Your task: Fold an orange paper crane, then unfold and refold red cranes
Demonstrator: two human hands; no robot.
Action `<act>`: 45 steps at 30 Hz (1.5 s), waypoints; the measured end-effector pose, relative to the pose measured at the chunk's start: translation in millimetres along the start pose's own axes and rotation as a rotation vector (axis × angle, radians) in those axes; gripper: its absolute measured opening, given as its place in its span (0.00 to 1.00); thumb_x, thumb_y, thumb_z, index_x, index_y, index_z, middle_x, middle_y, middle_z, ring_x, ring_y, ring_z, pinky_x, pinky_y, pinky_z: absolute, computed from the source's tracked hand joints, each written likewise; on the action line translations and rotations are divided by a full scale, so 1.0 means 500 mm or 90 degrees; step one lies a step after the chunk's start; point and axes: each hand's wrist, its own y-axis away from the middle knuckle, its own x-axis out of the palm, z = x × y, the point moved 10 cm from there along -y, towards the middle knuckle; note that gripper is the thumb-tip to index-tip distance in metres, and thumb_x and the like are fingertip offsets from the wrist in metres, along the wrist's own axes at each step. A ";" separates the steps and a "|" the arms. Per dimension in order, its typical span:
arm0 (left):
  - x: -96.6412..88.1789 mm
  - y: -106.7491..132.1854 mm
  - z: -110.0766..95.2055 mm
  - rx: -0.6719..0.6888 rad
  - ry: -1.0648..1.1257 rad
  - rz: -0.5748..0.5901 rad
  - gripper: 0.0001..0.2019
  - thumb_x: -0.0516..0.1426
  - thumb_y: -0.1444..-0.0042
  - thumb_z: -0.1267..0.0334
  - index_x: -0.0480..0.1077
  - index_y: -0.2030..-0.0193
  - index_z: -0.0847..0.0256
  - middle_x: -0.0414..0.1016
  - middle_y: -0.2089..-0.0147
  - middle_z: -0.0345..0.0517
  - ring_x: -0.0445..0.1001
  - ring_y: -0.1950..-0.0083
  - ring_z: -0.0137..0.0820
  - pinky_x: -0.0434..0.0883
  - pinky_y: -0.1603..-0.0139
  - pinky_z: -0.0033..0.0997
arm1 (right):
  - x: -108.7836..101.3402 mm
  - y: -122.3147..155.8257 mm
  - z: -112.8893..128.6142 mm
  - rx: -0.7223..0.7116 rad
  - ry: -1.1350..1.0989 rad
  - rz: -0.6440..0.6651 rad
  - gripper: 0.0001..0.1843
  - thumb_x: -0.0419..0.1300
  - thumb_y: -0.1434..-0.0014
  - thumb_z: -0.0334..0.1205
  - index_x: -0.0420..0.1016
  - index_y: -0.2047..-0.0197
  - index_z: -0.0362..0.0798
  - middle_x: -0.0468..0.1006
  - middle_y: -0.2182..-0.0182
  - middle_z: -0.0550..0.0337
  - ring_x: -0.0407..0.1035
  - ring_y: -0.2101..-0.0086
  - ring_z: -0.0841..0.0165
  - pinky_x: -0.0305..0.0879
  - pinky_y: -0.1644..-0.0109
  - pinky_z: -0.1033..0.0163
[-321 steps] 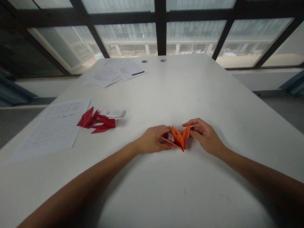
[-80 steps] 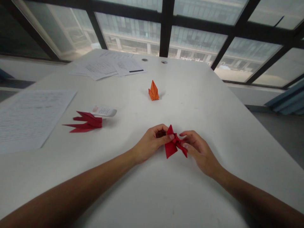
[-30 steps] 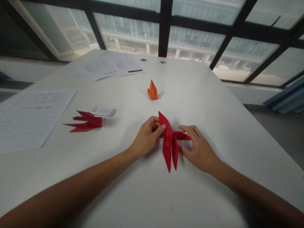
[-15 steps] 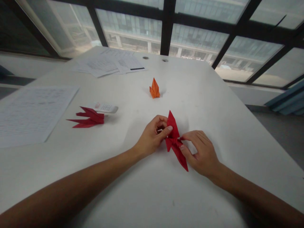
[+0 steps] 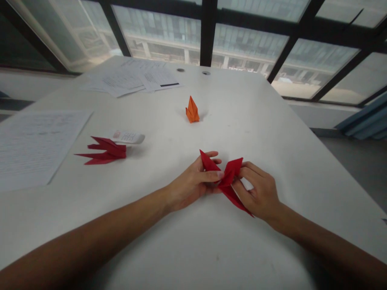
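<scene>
Opened out since the frame half a second earlier: the red origami paper, then a narrow upright point between the hands, now spreads wide across them. One pointed flap rises to the upper left, a second stands up to the right, and a long tip runs down to the lower right.

Position: the paper is held just above the white table, at lower centre of the frame, between the two hands.

Left hand: grasping; its fingers reach rightward, with the fingertips against the folded centre and the upper-left flap passing behind them.

Right hand: grasping; its fingers curl over the right flap, and the thumb lies low against the paper near the long tip. The exact pinch points are partly hidden by the fingers.

Surroundings: an orange origami model stands upright at upper centre, well apart from both hands. A red origami model with several sharp points lies at centre left, touching or just beside a white keypad device at its upper right. A printed sheet lies at far left. A loose pile of printed papers lies at the far table edge, upper left of the frame, below large dark-framed windows.
</scene>
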 end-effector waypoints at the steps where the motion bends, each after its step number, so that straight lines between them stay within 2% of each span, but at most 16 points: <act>1: 0.003 0.002 0.002 -0.008 -0.001 0.012 0.34 0.70 0.47 0.61 0.61 0.36 0.50 0.58 0.29 0.56 0.74 0.44 0.40 0.78 0.52 0.43 | 0.001 0.000 0.002 -0.005 0.008 0.005 0.06 0.59 0.35 0.29 0.76 0.62 0.47 0.80 0.63 0.55 0.75 0.63 0.65 0.72 0.56 0.59; 4: 0.011 0.007 -0.021 0.077 -0.106 0.053 0.42 0.72 0.49 0.55 0.56 0.32 0.45 0.52 0.26 0.56 0.69 0.35 0.47 0.79 0.48 0.47 | 0.007 -0.001 0.006 -0.017 0.033 0.024 0.06 0.59 0.34 0.30 0.76 0.63 0.47 0.81 0.61 0.53 0.76 0.62 0.63 0.72 0.56 0.58; 7: 0.018 0.024 -0.066 0.255 -0.325 0.035 0.54 0.76 0.57 0.60 0.51 0.28 0.37 0.46 0.23 0.51 0.59 0.27 0.50 0.79 0.45 0.45 | 0.008 -0.004 -0.002 0.013 0.029 0.027 0.09 0.58 0.34 0.31 0.75 0.66 0.48 0.79 0.66 0.55 0.75 0.66 0.65 0.70 0.61 0.59; 8: 0.017 0.032 -0.081 0.310 -0.402 0.002 0.52 0.75 0.56 0.61 0.53 0.29 0.37 0.46 0.22 0.50 0.58 0.26 0.49 0.79 0.45 0.44 | 0.007 -0.005 -0.004 0.022 0.027 0.026 0.09 0.58 0.33 0.31 0.74 0.67 0.48 0.79 0.67 0.56 0.74 0.67 0.66 0.69 0.62 0.60; 9: 0.016 0.040 -0.095 0.361 -0.474 -0.038 0.44 0.74 0.52 0.62 0.59 0.32 0.39 0.48 0.24 0.49 0.58 0.27 0.48 0.79 0.44 0.44 | 0.007 -0.007 -0.005 0.028 0.024 0.026 0.10 0.58 0.33 0.31 0.73 0.68 0.48 0.78 0.68 0.56 0.73 0.68 0.66 0.68 0.62 0.60; 11: 0.020 0.054 -0.117 0.441 -0.603 -0.102 0.21 0.68 0.43 0.62 0.72 0.44 0.49 0.59 0.30 0.49 0.64 0.30 0.44 0.76 0.41 0.45 | 0.005 -0.009 -0.004 0.033 0.012 0.026 0.10 0.59 0.33 0.32 0.73 0.68 0.48 0.78 0.67 0.57 0.73 0.67 0.67 0.69 0.61 0.61; 13: 0.026 0.060 -0.128 0.486 -0.681 -0.130 0.04 0.64 0.38 0.63 0.77 0.57 0.55 0.69 0.40 0.49 0.70 0.37 0.40 0.72 0.37 0.46 | 0.002 -0.010 -0.008 0.051 -0.012 0.025 0.09 0.59 0.32 0.33 0.75 0.67 0.48 0.80 0.66 0.57 0.74 0.65 0.67 0.70 0.60 0.62; 15: 0.025 0.063 -0.137 0.513 -0.690 -0.144 0.01 0.63 0.38 0.64 0.77 0.61 0.57 0.74 0.48 0.47 0.74 0.45 0.36 0.72 0.40 0.43 | 0.000 -0.009 -0.024 0.105 -0.046 0.023 0.08 0.59 0.32 0.35 0.77 0.65 0.48 0.81 0.65 0.57 0.75 0.66 0.68 0.69 0.63 0.63; 19: 0.026 0.069 -0.149 0.545 -0.649 -0.150 0.02 0.63 0.37 0.64 0.77 0.61 0.57 0.75 0.54 0.46 0.75 0.51 0.34 0.73 0.50 0.35 | 0.002 0.002 -0.080 0.270 -0.156 0.000 0.12 0.61 0.32 0.42 0.77 0.68 0.48 0.80 0.71 0.60 0.72 0.71 0.68 0.65 0.69 0.63; 23: 0.027 0.070 -0.145 0.539 -0.629 -0.140 0.03 0.63 0.36 0.62 0.76 0.61 0.56 0.76 0.56 0.45 0.74 0.51 0.35 0.72 0.51 0.36 | 0.025 0.017 -0.119 0.398 -0.343 -0.017 0.15 0.63 0.33 0.46 0.75 0.71 0.48 0.78 0.76 0.61 0.72 0.73 0.67 0.67 0.67 0.60; 26: 0.020 0.060 -0.128 0.498 -0.597 -0.117 0.03 0.62 0.36 0.62 0.74 0.58 0.56 0.74 0.53 0.47 0.73 0.52 0.35 0.72 0.52 0.37 | 0.040 0.021 -0.127 0.428 -0.410 -0.017 0.13 0.64 0.34 0.46 0.76 0.69 0.48 0.79 0.75 0.61 0.73 0.73 0.67 0.69 0.66 0.59; 32: -0.001 0.024 -0.071 0.328 -0.419 -0.038 0.26 0.66 0.41 0.62 0.63 0.39 0.52 0.69 0.41 0.51 0.72 0.43 0.39 0.75 0.50 0.37 | 0.041 0.017 -0.125 0.399 -0.372 -0.009 0.15 0.63 0.33 0.46 0.73 0.69 0.48 0.79 0.72 0.61 0.73 0.69 0.68 0.70 0.63 0.60; 35: -0.001 0.010 -0.051 0.246 -0.316 0.016 0.24 0.65 0.39 0.61 0.63 0.39 0.52 0.73 0.44 0.50 0.74 0.46 0.38 0.75 0.51 0.38 | 0.062 0.023 -0.129 0.422 -0.478 0.006 0.15 0.62 0.32 0.48 0.72 0.67 0.49 0.79 0.73 0.62 0.75 0.70 0.67 0.73 0.61 0.59; 39: -0.008 -0.004 -0.049 0.219 -0.227 0.046 0.18 0.65 0.39 0.62 0.69 0.45 0.55 0.75 0.47 0.47 0.76 0.52 0.34 0.74 0.50 0.37 | 0.084 0.027 -0.129 0.437 -0.550 0.029 0.14 0.62 0.32 0.50 0.72 0.63 0.49 0.80 0.71 0.61 0.76 0.70 0.68 0.74 0.62 0.59; 42: -0.017 -0.014 -0.038 0.187 -0.162 0.069 0.14 0.63 0.38 0.64 0.72 0.46 0.57 0.77 0.50 0.46 0.77 0.55 0.33 0.73 0.52 0.36 | 0.085 0.028 -0.131 0.445 -0.572 0.019 0.14 0.65 0.34 0.50 0.70 0.55 0.50 0.82 0.69 0.62 0.76 0.72 0.68 0.75 0.64 0.60; 45: -0.022 -0.019 -0.031 0.181 -0.110 0.084 0.16 0.64 0.41 0.68 0.73 0.45 0.57 0.78 0.57 0.45 0.76 0.58 0.31 0.72 0.54 0.34 | 0.071 0.026 -0.136 0.433 -0.568 -0.030 0.27 0.67 0.36 0.48 0.61 0.39 0.54 0.82 0.68 0.65 0.78 0.71 0.66 0.75 0.65 0.59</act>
